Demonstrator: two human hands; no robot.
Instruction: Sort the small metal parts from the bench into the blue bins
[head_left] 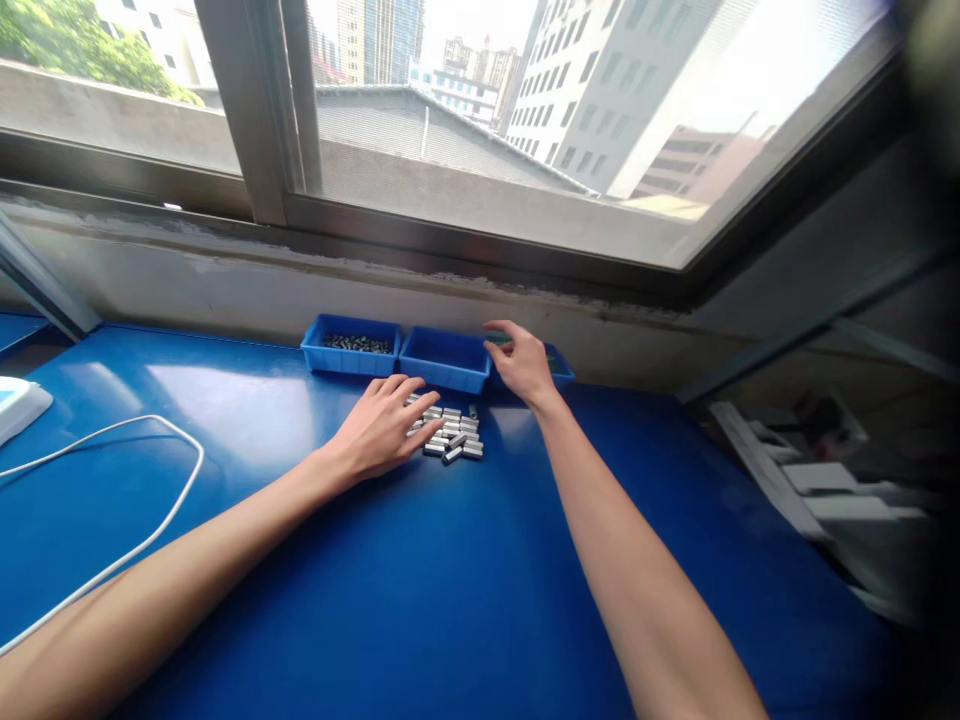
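Observation:
My left hand reaches over the near side of a group of short silvery metal cylinders on the blue table. Its fingers are spread over the left part of the group, covering some pieces; whether they touch is hard to tell. My right hand is raised at the right-hand blue bin, partly hiding it, with thumb and forefinger apart and nothing visible between them. Something green shows inside that bin. Beside it stands the middle blue bin, where no contents can be seen.
A left blue bin holds many small dark metal parts. The bins stand along the wall below a window. A white cable curves across the left of the blue table, near a white device. Grey frame posts flank the table.

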